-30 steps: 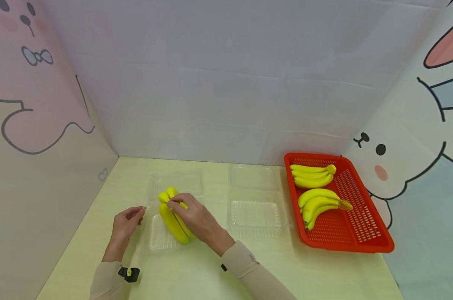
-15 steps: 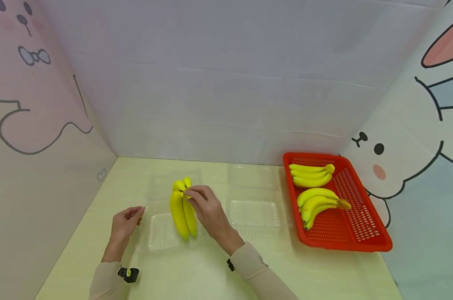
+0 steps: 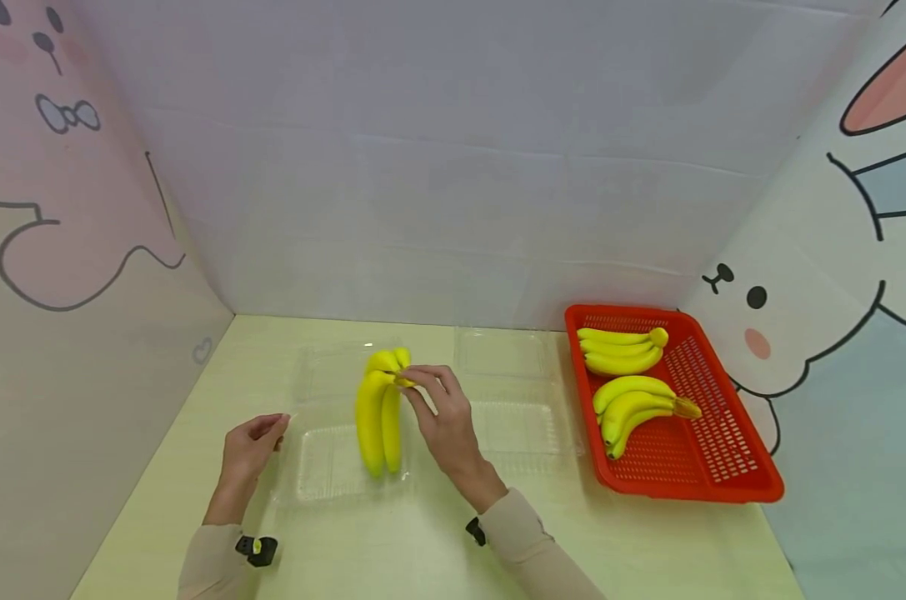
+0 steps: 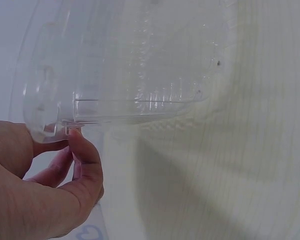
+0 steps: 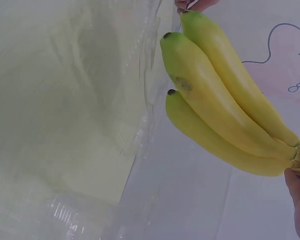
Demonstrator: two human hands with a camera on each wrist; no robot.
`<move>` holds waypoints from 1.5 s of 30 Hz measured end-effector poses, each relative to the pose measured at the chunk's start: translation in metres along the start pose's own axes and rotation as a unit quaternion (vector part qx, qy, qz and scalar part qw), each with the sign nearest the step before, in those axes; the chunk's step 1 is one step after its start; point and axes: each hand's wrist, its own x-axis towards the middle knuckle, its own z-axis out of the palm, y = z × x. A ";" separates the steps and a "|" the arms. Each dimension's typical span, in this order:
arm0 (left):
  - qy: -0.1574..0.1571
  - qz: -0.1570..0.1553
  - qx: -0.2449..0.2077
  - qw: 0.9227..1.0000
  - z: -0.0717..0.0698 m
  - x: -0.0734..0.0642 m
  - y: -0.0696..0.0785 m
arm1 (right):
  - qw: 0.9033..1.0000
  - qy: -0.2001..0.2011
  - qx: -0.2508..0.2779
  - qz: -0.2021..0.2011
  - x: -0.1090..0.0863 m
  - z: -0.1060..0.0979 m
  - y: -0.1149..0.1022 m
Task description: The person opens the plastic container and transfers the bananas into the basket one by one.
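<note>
A bunch of yellow bananas point(image 3: 377, 421) hangs by its stem from my right hand point(image 3: 448, 425), over the right part of a clear plastic clamshell container point(image 3: 317, 471). In the right wrist view, thumb and fingers pinch the brown stem at the edge, and the green-tipped bananas point(image 5: 225, 100) point away from the hand. On the container's left side my left hand point(image 3: 248, 450) pinches its rim between thumb and forefinger. The left wrist view shows that grip close up, at the corner of the clear container point(image 4: 115, 85); its lid lies folded back behind the base.
Another clear clamshell point(image 3: 508, 429) lies open to the right of the first. Beyond it a red perforated basket point(image 3: 730, 467) holds two banana bunches, one at the back point(image 3: 621, 354) and one in front point(image 3: 633, 408). White, cartoon-printed sheets wall the table's back and sides.
My right hand has carried the banana bunch rightward, and the bunch has turned from slanting to nearly straight up and down in the head view. The left hand stays at the container's rim.
</note>
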 end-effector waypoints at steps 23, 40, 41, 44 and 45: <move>0.001 -0.007 0.011 1.000 0.002 0.000 -0.002 | 0.989 0.087 0.048 0.106 -0.013 -0.035 0.009; 0.009 0.000 0.010 1.000 0.002 0.000 -0.002 | 0.982 0.122 0.062 0.128 -0.021 -0.059 0.012; 0.009 -0.001 0.010 1.000 0.002 0.000 -0.001 | 0.982 0.122 0.064 0.130 -0.021 -0.060 0.012; 0.011 -0.004 0.012 1.000 0.002 0.000 0.000 | 0.981 0.123 0.066 0.134 -0.023 -0.065 0.013; 0.011 -0.005 0.012 1.000 0.002 0.001 0.000 | 0.980 0.124 0.067 0.138 -0.024 -0.067 0.013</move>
